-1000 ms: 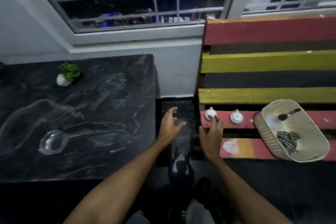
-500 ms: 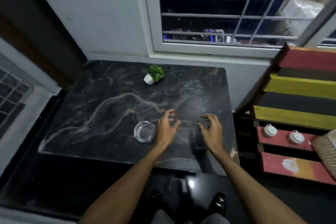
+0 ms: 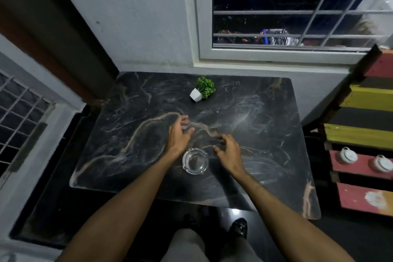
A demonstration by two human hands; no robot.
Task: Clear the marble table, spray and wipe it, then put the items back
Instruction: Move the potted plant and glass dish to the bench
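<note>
So the black marble table (image 3: 131, 134) fills most of the shot, pale veins running all over it, tucked into the corner under the barred window (image 3: 297, 6). Off past the right hand there's a striped wooden bench (image 3: 365, 134) in red, yellow and black, with two little white ceramic pots (image 3: 348, 155) sitting on one of its red slats, well apart from either hand.

Both hands hover over the middle of the table. The left hand (image 3: 178, 136) is loose, fingers spread and curled a bit, nothing in it. The right hand (image 3: 228, 151) is the same deal, fingers bent claw-like and empty.

The clear glass ashtray (image 3: 195, 161) sits on the marble right between the two wrists, just on the near side of both palms. The small potted plant (image 3: 202, 91), white pot tipped over, green leaves, is out beyond the left fingertips, toward the window wall
</note>
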